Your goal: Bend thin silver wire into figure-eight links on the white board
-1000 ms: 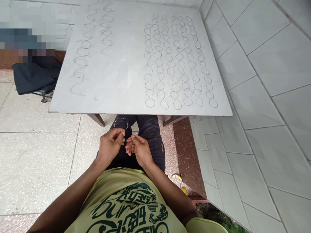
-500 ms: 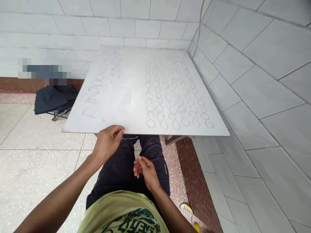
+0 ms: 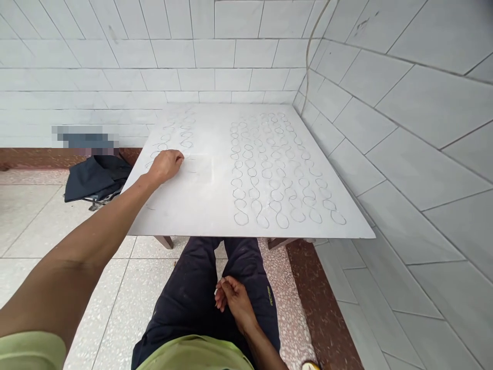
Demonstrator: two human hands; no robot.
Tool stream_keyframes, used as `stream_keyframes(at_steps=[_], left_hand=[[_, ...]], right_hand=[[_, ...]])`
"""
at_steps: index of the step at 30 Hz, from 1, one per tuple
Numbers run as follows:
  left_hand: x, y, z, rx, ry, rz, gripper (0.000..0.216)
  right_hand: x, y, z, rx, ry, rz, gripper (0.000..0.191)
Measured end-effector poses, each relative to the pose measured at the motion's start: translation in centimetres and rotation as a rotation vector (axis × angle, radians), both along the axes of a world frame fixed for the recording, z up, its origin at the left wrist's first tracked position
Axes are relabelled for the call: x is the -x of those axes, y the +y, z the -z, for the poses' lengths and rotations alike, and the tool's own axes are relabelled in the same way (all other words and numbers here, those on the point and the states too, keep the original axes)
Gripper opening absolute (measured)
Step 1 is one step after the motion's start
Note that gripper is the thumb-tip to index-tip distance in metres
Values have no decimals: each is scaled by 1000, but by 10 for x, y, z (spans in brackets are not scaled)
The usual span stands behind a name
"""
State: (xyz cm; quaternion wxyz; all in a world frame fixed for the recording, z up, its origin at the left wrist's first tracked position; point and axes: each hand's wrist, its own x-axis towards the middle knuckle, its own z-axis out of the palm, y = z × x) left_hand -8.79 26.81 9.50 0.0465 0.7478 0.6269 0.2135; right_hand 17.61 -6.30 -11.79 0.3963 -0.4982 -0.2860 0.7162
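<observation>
My left hand (image 3: pixel 166 165) is over the left part of a white board (image 3: pixel 192 210), its fingertips pinched together close to the surface. What they hold, if anything, is too fine to make out. Faint thin lines (image 3: pixel 189 172) show just right of the fingertips. Beside and beyond that hand are thin, curly wire-like pieces (image 3: pixel 186 140). Many more S-shaped wire-like loops (image 3: pixel 276 194) lie in rows on the board's right half. My right hand (image 3: pixel 233 299) rests over my lap, fingers curled with the thumb against them; anything inside is hidden.
White tiled walls (image 3: pixel 408 128) border the board at the back and right. A cable (image 3: pixel 307 56) hangs in the corner. A dark cloth-covered folding seat (image 3: pixel 94 177) stands on the floor at left. Wooden legs (image 3: pixel 165 241) show under the board's front edge.
My left hand has moved from the board's front edge, where a thin wire hung from its fingers, forward over the left part. My right hand stays at my lap. The view has tilted up.
</observation>
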Motion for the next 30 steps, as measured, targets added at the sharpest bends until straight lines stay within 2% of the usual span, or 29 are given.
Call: stream_keyframes(at_steps=[4,12,19,23,30], left_hand=[[12,17,9,-4,42,-37,23],[27,26,27,-39,0,31,18],[33,19,18,-57,4,15,24],[12,0,9,-117,-2,76,29],[-70,-45,2,-13,11,384,32]], right_hand=[[-1,4,0,14,6,-21,62],[0,7,1,23,0,-29,62],[1,7,3,22,12,-22,62],[3,9,3,22,12,-20,63],[2,11,3,18,2,-31,60]])
